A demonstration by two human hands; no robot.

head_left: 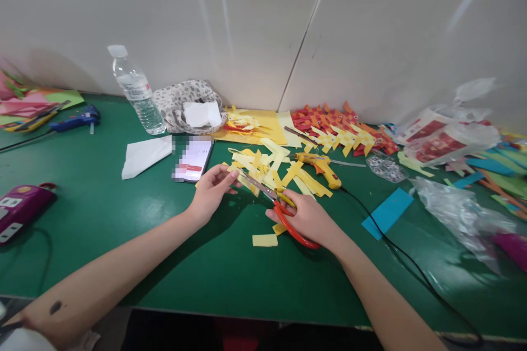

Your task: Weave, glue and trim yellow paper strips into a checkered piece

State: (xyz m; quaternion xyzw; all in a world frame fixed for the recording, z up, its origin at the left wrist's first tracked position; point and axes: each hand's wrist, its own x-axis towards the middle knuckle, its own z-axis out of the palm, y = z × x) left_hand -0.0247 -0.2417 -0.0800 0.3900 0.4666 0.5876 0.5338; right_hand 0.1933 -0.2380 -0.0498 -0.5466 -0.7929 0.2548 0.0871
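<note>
My right hand (307, 214) is wrapped round a pair of scissors (294, 228) with one red handle and one yellowish handle. The scissor blades point left, to the small piece of pale yellow paper (249, 184) pinched in the fingers of my left hand (214, 189). A loose heap of pale and darker yellow paper strips (269, 162) lies just beyond both hands. Nearer me, a short pale yellow paper piece (264, 240) rests on the green table, and a darker yellow piece (279, 228) shows partly beside the red handle.
A yellow glue gun (319, 167) with a black cord lies right of the heap. Behind are woven red and orange paper fish (325, 120). Leftward stand a phone (193, 159), a water bottle (138, 90) and a blue glue gun (76, 119). Blue paper (389, 213) and plastic bags (457, 214) lie right.
</note>
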